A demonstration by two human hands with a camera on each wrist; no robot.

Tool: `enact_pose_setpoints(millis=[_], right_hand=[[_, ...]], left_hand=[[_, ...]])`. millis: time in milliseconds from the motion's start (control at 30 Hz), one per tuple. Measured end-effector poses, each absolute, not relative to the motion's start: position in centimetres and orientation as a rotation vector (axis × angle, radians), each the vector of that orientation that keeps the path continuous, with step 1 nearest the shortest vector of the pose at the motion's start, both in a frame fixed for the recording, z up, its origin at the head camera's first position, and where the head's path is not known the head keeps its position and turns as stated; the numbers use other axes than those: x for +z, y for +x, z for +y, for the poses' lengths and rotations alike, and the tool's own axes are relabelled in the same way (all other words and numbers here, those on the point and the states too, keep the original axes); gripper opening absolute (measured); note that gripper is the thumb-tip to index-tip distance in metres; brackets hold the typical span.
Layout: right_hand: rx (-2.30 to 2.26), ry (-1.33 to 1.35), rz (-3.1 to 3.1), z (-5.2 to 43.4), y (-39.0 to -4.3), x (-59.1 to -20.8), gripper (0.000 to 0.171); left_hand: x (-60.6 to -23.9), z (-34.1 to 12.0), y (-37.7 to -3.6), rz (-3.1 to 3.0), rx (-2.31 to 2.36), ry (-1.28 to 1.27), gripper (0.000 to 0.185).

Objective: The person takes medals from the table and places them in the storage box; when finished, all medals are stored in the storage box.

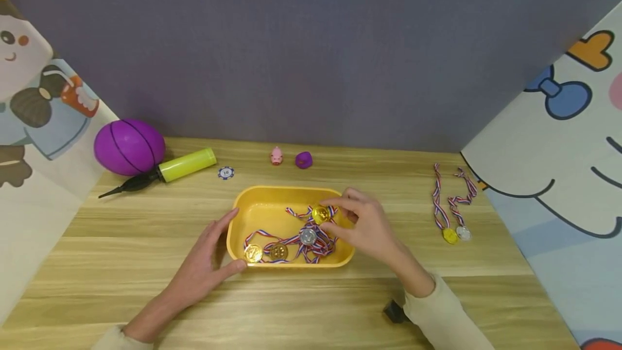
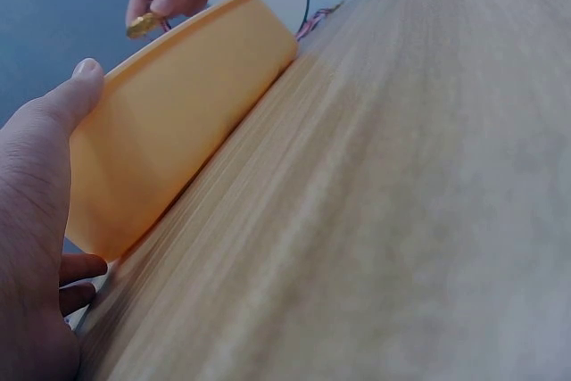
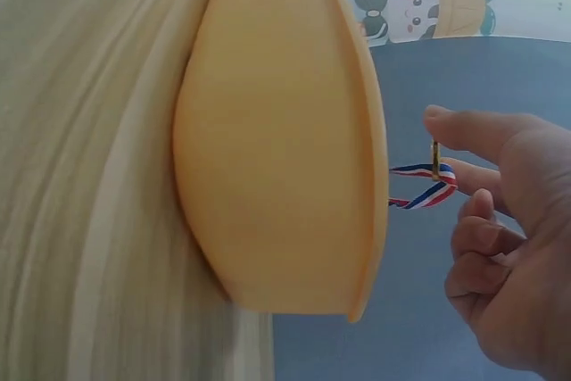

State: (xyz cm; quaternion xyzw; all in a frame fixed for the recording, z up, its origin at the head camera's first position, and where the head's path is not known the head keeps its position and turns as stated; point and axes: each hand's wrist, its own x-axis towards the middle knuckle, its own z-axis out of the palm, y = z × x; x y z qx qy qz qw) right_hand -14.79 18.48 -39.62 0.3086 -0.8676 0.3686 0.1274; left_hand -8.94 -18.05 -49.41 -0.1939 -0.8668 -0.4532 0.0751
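A yellow plastic tray [image 1: 291,190] holds several medals on red, white and blue ribbons. My right hand [image 1: 365,223] is over its right end, pinching a gold medal [image 1: 320,214] between thumb and finger. The right wrist view shows that medal edge-on, its ribbon [image 3: 428,194] looping down behind the rim. At the left end my left hand [image 1: 206,258] holds the tray, thumb at the front corner and fingers along the side. Inside lie a silver medal [image 1: 308,236] on tangled ribbons, a bronze-coloured medal [image 1: 278,251] and another gold medal [image 1: 253,253].
To the tray's right lie a gold medal [image 1: 450,236] and a silver medal [image 1: 463,233] with ribbons stretched out. Behind it are a pink pig figure [image 1: 276,156], a purple ring-like piece [image 1: 303,160] and a poker chip [image 1: 225,173]. A purple ball [image 1: 129,147] and yellow pump [image 1: 187,165] sit back left.
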Motion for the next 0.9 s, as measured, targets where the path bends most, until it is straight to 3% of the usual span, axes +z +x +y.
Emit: enact_pose_setpoints(millis=[900], right_hand=[[0.547,0.976,-2.825,19.5,-14.0,-41.6,0.044]], left_hand=[[-49.5,-18.2,-8.9,-2.6,-1.342,-0.585,0.109]])
